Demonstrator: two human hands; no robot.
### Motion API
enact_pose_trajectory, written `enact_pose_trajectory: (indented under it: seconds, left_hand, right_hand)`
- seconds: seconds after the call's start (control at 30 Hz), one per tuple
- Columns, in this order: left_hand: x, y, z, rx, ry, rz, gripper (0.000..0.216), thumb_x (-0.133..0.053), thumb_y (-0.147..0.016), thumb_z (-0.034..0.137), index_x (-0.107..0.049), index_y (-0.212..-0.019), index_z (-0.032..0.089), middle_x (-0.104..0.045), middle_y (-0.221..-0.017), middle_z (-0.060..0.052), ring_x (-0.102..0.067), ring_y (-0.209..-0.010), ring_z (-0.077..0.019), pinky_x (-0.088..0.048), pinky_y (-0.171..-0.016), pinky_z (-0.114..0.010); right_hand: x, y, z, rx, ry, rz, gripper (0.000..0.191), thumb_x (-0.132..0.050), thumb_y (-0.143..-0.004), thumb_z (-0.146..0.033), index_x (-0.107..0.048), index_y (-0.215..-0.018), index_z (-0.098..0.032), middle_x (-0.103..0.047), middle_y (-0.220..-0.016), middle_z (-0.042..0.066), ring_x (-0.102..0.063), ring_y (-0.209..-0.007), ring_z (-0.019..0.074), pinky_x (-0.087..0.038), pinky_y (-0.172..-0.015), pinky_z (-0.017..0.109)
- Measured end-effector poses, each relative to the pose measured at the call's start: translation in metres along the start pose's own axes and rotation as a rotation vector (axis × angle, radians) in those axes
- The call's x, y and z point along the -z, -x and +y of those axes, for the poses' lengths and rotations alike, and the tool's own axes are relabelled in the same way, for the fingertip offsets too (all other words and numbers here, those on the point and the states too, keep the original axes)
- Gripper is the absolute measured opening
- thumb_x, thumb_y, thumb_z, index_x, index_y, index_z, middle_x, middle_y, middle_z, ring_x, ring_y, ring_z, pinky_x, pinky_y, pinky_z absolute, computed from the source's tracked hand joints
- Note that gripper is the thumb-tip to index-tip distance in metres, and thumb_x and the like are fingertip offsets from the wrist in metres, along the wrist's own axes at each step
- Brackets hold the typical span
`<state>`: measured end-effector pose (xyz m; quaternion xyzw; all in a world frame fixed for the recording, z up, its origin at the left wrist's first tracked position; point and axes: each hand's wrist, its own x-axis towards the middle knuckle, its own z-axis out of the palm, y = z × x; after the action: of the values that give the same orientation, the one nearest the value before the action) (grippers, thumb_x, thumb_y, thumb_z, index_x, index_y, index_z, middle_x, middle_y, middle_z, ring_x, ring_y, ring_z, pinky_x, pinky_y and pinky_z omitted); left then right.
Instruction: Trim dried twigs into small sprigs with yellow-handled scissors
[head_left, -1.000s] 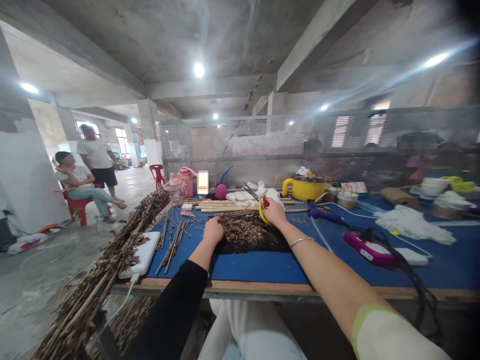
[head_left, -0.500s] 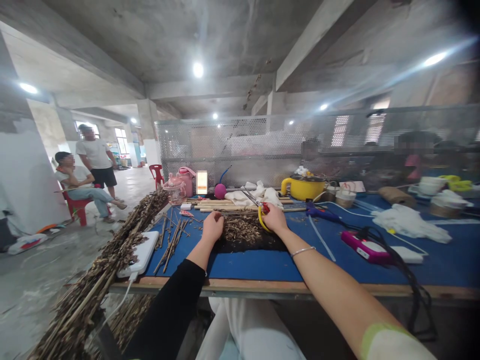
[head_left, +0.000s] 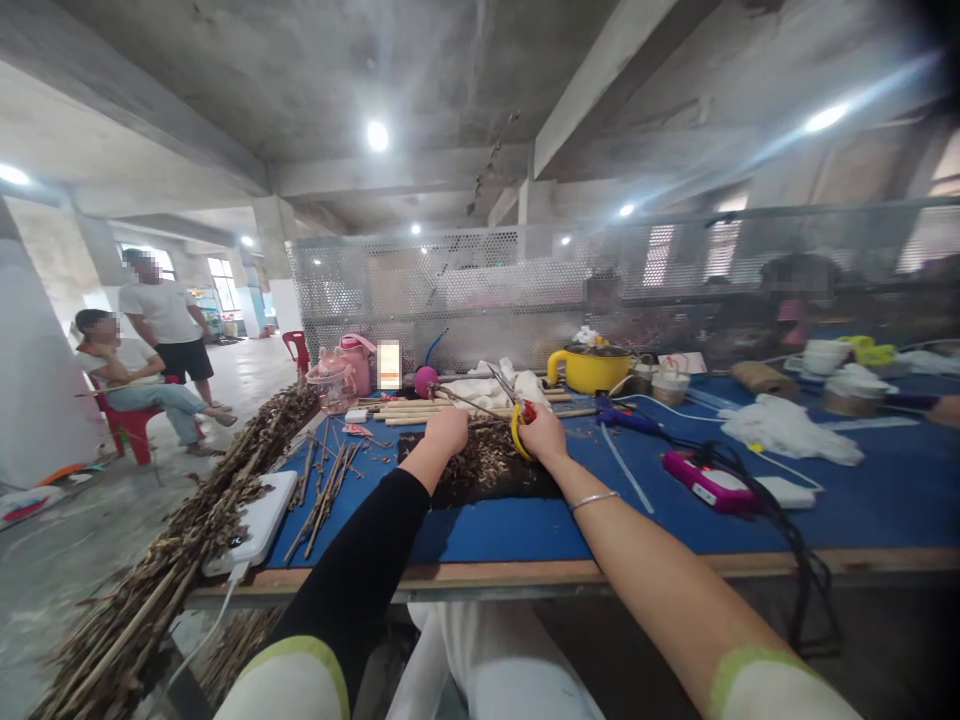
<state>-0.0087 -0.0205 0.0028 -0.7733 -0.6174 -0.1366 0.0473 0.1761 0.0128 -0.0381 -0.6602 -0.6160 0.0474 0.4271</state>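
Head view: my two hands meet over a heap of dried cuttings (head_left: 487,468) at mid worktop (head_left: 675,520).
My left hand (head_left: 448,428) is curled shut round a thin dry stem (head_left: 459,400), raised just above the heap, seemingly to bring it to the blades. My right hand (head_left: 544,435) grips yellow-handled scissors (head_left: 517,428), tips angled up and away. A dark cloth (head_left: 525,488) lies under the heap, probably to catch scraps. I cannot tell whether blades and stem touch, since my fingers hide the grip, and the stalk bundle (head_left: 225,500) runs off frame at the left.
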Motion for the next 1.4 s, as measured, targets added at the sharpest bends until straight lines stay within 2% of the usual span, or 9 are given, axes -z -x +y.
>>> enact_pose_trajectory:
  seconds: [0.23, 0.5, 0.77, 0.9, 0.97, 1.07, 1.13, 1.23, 1.4]
  left_hand:
    - [-0.014, -0.013, 0.005, 0.089, -0.048, -0.137, 0.029, -0.055, -0.068, 0.007, -0.064, -0.096, 0.01, -0.062, -0.099, -0.022, -0.057, -0.097, -0.0316, -0.044, -0.08, -0.041]
    - [-0.018, -0.015, -0.007, 0.048, -0.036, -0.102, 0.023, -0.05, -0.072, 0.009, -0.065, -0.09, 0.011, -0.062, -0.098, -0.021, -0.059, -0.094, -0.0284, -0.044, -0.081, -0.038]
    - [-0.017, -0.017, -0.011, -0.006, 0.003, -0.029, 0.035, -0.044, -0.075, 0.011, -0.06, -0.106, 0.016, -0.061, -0.105, -0.016, -0.056, -0.099, -0.0241, -0.041, -0.085, -0.034]
    - [-0.018, -0.014, 0.005, -0.163, 0.037, -0.012, 0.038, -0.04, -0.08, 0.025, -0.054, -0.115, 0.019, -0.058, -0.112, -0.012, -0.052, -0.104, -0.0221, -0.036, -0.091, -0.034]
    - [-0.021, -0.012, 0.016, -0.178, 0.011, -0.004, 0.043, -0.039, -0.08, 0.039, -0.052, -0.116, 0.02, -0.057, -0.113, -0.012, -0.049, -0.107, -0.0253, -0.031, -0.094, -0.042]
    - [-0.024, -0.008, 0.029, -0.226, -0.027, -0.035, 0.061, -0.049, -0.069, 0.056, -0.047, -0.12, 0.022, -0.053, -0.118, -0.012, -0.043, -0.112, -0.0298, -0.023, -0.096, -0.052]
    - [-0.024, -0.007, 0.033, -0.239, -0.051, -0.049, 0.057, -0.055, -0.067, 0.053, -0.052, -0.114, 0.022, -0.055, -0.114, -0.012, -0.044, -0.11, -0.0301, -0.023, -0.095, -0.053]
    - [-0.021, -0.008, 0.033, -0.195, -0.03, -0.024, 0.031, -0.052, -0.074, 0.039, -0.062, -0.097, 0.021, -0.061, -0.103, -0.011, -0.05, -0.103, -0.0263, -0.029, -0.093, -0.048]
    - [-0.018, -0.011, 0.021, -0.168, 0.238, 0.171, 0.025, -0.051, -0.077, 0.03, -0.066, -0.095, 0.02, -0.065, -0.097, -0.009, -0.055, -0.095, -0.0203, -0.037, -0.089, -0.032]
  right_hand:
    - [0.0, 0.001, 0.001, -0.06, 0.081, 0.065, 0.037, -0.057, -0.066, -0.036, -0.057, -0.1, -0.021, -0.064, -0.087, 0.005, -0.059, -0.08, 0.0192, -0.038, -0.064, 0.024]
    - [0.0, 0.002, 0.001, -0.101, 0.128, 0.071, 0.036, -0.056, -0.068, -0.039, -0.056, -0.099, -0.021, -0.064, -0.089, 0.007, -0.059, -0.082, 0.0206, -0.039, -0.065, 0.026]
    - [0.004, 0.0, 0.003, -0.101, 0.042, 0.095, 0.034, -0.051, -0.072, -0.035, -0.058, -0.101, -0.019, -0.063, -0.086, 0.008, -0.058, -0.079, 0.0201, -0.038, -0.063, 0.025]
    - [0.006, -0.003, 0.01, -0.124, 0.006, 0.101, 0.03, -0.051, -0.071, -0.029, -0.06, -0.098, -0.018, -0.063, -0.083, 0.008, -0.057, -0.075, 0.0193, -0.036, -0.06, 0.024]
    - [0.005, -0.005, 0.012, -0.136, 0.003, 0.103, 0.027, -0.051, -0.071, -0.028, -0.061, -0.093, -0.018, -0.063, -0.081, 0.008, -0.056, -0.073, 0.0187, -0.035, -0.058, 0.023]
    - [0.002, -0.006, 0.015, -0.115, -0.012, 0.098, 0.026, -0.053, -0.07, -0.03, -0.061, -0.092, -0.018, -0.063, -0.079, 0.006, -0.055, -0.07, 0.0169, -0.034, -0.057, 0.022]
    - [0.001, -0.006, 0.016, -0.088, -0.019, 0.094, 0.026, -0.054, -0.069, -0.031, -0.061, -0.091, -0.018, -0.063, -0.078, 0.005, -0.055, -0.069, 0.0157, -0.034, -0.057, 0.022]
    - [0.0, -0.007, 0.016, -0.056, -0.029, 0.078, 0.023, -0.056, -0.069, -0.03, -0.061, -0.088, -0.017, -0.063, -0.076, 0.004, -0.054, -0.068, 0.0147, -0.034, -0.057, 0.021]
    - [0.0, -0.006, 0.015, -0.026, -0.063, 0.039, 0.025, -0.058, -0.068, -0.03, -0.061, -0.089, -0.017, -0.063, -0.078, 0.004, -0.056, -0.071, 0.0154, -0.036, -0.06, 0.021]
